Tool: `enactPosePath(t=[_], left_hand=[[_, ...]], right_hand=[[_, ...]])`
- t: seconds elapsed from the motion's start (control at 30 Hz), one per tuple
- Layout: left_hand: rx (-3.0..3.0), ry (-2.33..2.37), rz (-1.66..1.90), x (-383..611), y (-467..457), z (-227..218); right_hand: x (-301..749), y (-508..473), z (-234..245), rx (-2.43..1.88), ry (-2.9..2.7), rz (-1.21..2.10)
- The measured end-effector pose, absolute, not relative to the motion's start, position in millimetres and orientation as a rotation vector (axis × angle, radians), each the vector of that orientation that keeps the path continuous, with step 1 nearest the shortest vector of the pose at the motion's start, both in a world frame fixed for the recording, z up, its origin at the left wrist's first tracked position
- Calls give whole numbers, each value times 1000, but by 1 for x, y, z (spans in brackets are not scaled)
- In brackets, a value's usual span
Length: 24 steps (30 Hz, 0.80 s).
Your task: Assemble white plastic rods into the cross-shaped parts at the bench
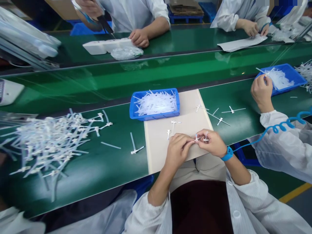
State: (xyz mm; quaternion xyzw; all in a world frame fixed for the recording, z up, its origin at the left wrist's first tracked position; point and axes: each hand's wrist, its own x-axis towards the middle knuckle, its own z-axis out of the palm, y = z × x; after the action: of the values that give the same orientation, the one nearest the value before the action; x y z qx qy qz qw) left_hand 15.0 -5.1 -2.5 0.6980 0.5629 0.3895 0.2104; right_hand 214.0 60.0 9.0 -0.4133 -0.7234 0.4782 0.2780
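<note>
My left hand [178, 149] and my right hand [212, 143] meet over the near edge of a beige board [156, 146]. Between their fingertips is a small white plastic fitting [196, 137], pinched from both sides. Another small white fitting [206, 137] shows among the fingers of my right hand, which wears a blue wrist strap [227, 153] with a coiled cord. Just beyond my left hand, a white fitting with short tubes [174, 123] and a second fitting [168, 133] lie on the board. The fingers partly hide what they hold.
A blue bin [156, 116] of short clear tubes stands at the board's far edge. On the left is a heap of tubed fittings [48, 143]; several more lie to the right. A co-worker's hand [262, 92] is over another blue bin [290, 85]. Two people work across the bench.
</note>
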Motion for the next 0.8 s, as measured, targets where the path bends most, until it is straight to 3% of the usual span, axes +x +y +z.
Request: enactPosePath(t=[0.47, 0.63, 0.8], left_hand=[[1778, 1496, 1059, 10, -4, 2], [1518, 1656, 1291, -11, -11, 2], [1655, 1719, 1222, -13, -11, -3]], right_hand=[[220, 63, 2, -1150, -1840, 1377], [242, 73, -5, -1178, -1652, 1318], [249, 73, -11, -1140, -1661, 1385]])
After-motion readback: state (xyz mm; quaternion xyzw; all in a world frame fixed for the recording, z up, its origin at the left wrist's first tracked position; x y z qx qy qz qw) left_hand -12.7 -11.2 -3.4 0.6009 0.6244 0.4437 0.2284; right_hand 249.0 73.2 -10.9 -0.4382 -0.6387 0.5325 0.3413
